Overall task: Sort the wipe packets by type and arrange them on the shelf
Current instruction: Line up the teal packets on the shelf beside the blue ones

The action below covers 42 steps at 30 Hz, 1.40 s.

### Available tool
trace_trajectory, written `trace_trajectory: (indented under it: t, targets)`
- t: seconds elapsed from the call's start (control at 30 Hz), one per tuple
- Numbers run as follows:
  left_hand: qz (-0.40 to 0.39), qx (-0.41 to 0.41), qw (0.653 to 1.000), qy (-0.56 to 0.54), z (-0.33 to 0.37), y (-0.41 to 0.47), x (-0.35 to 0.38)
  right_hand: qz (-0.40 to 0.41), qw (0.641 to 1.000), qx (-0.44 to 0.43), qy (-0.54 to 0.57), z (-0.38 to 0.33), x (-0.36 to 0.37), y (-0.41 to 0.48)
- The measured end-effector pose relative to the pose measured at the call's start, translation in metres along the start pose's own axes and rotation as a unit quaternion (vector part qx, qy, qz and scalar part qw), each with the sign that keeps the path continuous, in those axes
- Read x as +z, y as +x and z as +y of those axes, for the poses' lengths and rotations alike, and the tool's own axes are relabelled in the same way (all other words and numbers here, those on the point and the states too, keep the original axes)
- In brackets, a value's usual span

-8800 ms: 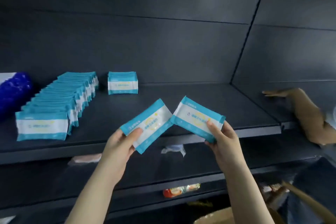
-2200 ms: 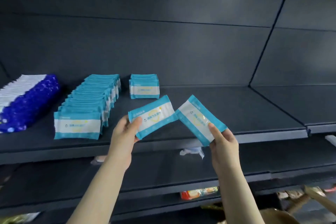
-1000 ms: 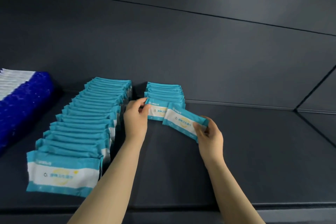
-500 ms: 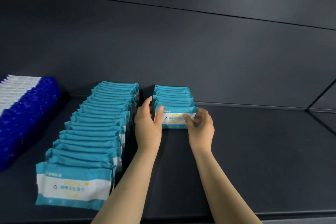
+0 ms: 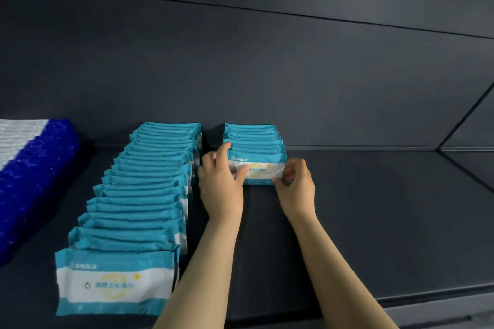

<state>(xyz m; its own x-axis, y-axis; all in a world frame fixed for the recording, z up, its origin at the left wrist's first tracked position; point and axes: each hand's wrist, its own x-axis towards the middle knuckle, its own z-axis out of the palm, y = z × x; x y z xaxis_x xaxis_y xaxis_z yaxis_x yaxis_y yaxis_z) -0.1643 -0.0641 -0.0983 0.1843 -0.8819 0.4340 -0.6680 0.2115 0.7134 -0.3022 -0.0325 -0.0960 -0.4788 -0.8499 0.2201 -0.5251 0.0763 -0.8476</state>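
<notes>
Both hands on front teal packet (image 5: 260,168) of short row (image 5: 254,136), upright on shelf (image 5: 374,222): left hand (image 5: 219,184) grips its left end, right hand (image 5: 295,187) pinches right end; long teal row (image 5: 144,195) just left, blue packs (image 5: 32,173) beyond

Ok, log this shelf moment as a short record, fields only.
left hand: holds the left end of the front packet
right hand: pinches its right end
front packet: upright, at the near end of the short teal row
long teal row: left of the short one, a gap between them
blue packets: row at far left
shelf: dark, carries all three rows
</notes>
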Motion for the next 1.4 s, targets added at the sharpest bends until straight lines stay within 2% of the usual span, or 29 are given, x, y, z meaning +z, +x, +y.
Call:
trace_trajectory:
  t: [0.1,0.2,0.33,0.47,0.63,0.83,1.07,1.27,1.4]
  targets:
    - [-0.011,-0.019,0.998,-0.058,0.001,-0.003,-0.003,0.002,0.999,0.034,0.032,0.001,-0.007,-0.004]
    - [-0.013,-0.052,0.992,-0.118,0.008,-0.010,-0.013,0.027,0.991,0.070,0.112,-0.003,-0.023,-0.022]
    - [-0.029,-0.022,0.979,-0.200,0.022,-0.038,-0.028,0.063,0.962,0.080,0.252,-0.006,-0.060,-0.065]
    - [-0.150,-0.060,0.931,-0.329,0.051,-0.087,-0.050,0.103,0.939,0.082,0.319,0.001,-0.111,-0.113]
    - [-0.302,-0.071,0.876,-0.368,0.100,-0.153,-0.064,0.162,0.935,0.079,0.304,0.020,-0.184,-0.181]
    - [-0.413,-0.028,0.833,-0.368,0.153,-0.267,-0.069,0.226,0.933,0.118,0.253,0.067,-0.276,-0.289]
    - [-0.527,0.001,0.789,-0.315,0.174,-0.417,-0.061,0.305,0.901,0.232,0.206,0.142,-0.357,-0.441]
    - [-0.643,0.022,0.731,-0.227,0.173,-0.526,-0.036,0.386,0.837,0.345,0.177,0.217,-0.394,-0.554]
    - [-0.697,0.018,0.695,-0.178,0.172,-0.576,-0.012,0.424,0.787,0.403,0.197,0.250,-0.406,-0.602]
